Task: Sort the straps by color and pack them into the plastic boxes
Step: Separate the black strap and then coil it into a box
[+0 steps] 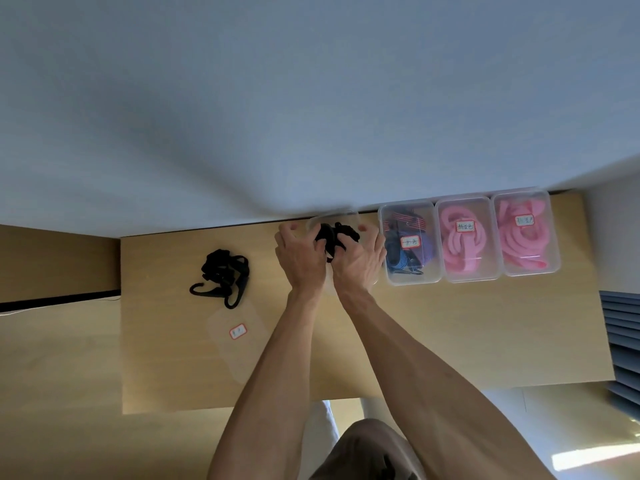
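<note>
A clear plastic box (334, 218) stands at the back of the table against the wall, with black straps (341, 233) bunched in it. My left hand (301, 252) and my right hand (356, 259) are both over this box, thumbs pressing into the black straps and fingers spread along its sides. A loose pile of black straps (223, 277) lies on the table to the left. To the right stand three closed boxes: one with blue and red striped straps (408, 242), two with pink straps (465, 239) (524, 232).
A clear lid with a red-edged label (238, 331) lies flat on the wooden table (450, 341) in front of the loose black pile. The wall runs right behind the boxes. A blue slatted object (623, 344) is at the right edge.
</note>
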